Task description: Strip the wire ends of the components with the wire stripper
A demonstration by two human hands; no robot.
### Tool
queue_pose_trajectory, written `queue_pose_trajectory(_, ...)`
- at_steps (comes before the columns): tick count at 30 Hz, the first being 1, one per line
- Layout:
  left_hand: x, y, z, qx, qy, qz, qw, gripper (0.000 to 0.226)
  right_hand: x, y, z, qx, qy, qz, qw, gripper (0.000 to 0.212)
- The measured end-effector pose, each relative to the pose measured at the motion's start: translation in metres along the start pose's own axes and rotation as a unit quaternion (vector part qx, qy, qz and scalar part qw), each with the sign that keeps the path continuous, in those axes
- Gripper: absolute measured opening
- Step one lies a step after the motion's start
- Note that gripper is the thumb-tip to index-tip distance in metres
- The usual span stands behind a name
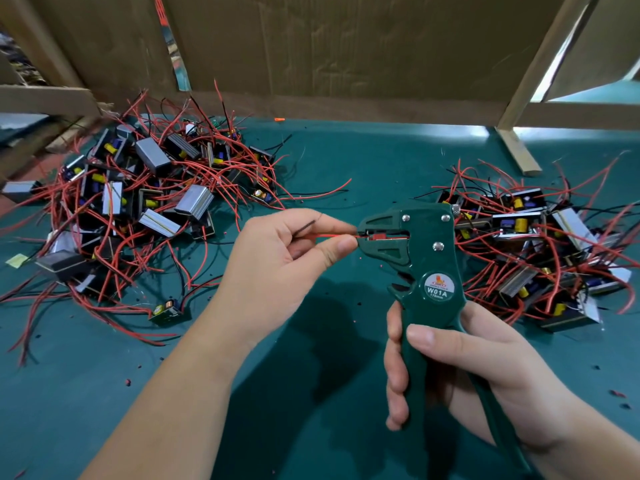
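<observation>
Wire, thin and limp, sits in the left hand's (277, 251) grip: thumb and forefinger pinch the red wire (332, 234) just behind its free end, with a black wire (306, 226) caught in the same pinch. A hold that close looks right, since so soft a lead would buckle if pushed from further back. Straight ahead of the pinch, the wire's tip lies inside the head of the wire stripper (415, 244). The right hand (460, 368) wraps the stripper's handles in a full grip; this tool is rigid and light enough for one hand. Fingers hide how far the handles are squeezed, perhaps partly. The component on this wire is hidden behind the left palm. Beyond each hand on the table (311, 393) lies a heap of components (138, 202) and a second heap (540, 254), too tangled to tell stripped ends.
</observation>
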State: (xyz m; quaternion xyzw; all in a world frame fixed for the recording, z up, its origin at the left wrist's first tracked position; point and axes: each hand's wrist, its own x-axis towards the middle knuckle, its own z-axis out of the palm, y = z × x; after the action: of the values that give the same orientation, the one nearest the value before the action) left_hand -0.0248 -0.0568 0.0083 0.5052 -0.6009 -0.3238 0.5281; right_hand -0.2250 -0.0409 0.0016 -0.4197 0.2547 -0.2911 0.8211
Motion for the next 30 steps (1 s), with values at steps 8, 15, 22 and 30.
queue_pose_trajectory(8, -0.001, -0.011, 0.005, -0.003, -0.005, -0.019, 1.0, 0.017, 0.002, 0.001, 0.002, 0.019, 0.132, -0.011, 0.991, 0.037)
queue_pose_trajectory(15, -0.001, -0.016, 0.003, 0.138, 0.045, 0.047, 0.988, 0.015, 0.009, 0.0, -0.008, 0.118, 0.093, -0.085, 0.985, 0.055)
queue_pose_trajectory(22, -0.002, -0.013, 0.006, 0.114, 0.006, 0.057, 0.992, 0.01, 0.005, -0.001, -0.01, 0.132, 0.006, -0.046, 0.99, 0.049)
queue_pose_trajectory(30, -0.002, -0.006, 0.004, 0.004, -0.011, 0.035, 0.999, 0.009, 0.005, -0.017, -0.004, 0.066, 0.093, 0.089, 0.989, 0.083)
